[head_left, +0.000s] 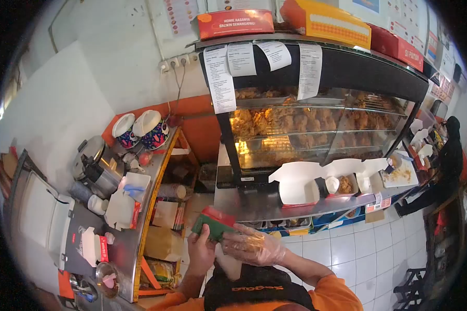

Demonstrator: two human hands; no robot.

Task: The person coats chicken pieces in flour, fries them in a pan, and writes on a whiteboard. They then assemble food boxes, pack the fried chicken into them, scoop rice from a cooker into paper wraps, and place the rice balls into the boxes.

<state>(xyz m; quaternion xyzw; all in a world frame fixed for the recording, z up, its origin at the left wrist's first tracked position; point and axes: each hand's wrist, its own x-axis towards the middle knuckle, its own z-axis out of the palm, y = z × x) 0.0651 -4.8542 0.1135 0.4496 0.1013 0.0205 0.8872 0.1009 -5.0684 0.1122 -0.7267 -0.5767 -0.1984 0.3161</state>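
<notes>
In front of my chest, my left hand (pixel 202 250) grips a small red and green carton (pixel 213 227), thumb on its green face. My right hand (pixel 254 244), in a clear plastic glove, closes on the carton's right edge. A pale flap hangs below it between my hands. Beyond them, on the steel counter, stands an open white box (pixel 299 187). Beside it, another open box (pixel 339 181) holds a piece of fried chicken (pixel 345 185) and a white cup or wrapped lump (pixel 332 184).
A glass display cabinet (pixel 316 122) full of fried chicken rises behind the counter, with paper slips (pixel 220 78) hanging from its top. The left worktop (pixel 146 205) carries a steel pot (pixel 99 163), paper buckets (pixel 150 129) and open boxes (pixel 123 208). A person in black (pixel 448 166) stands far right.
</notes>
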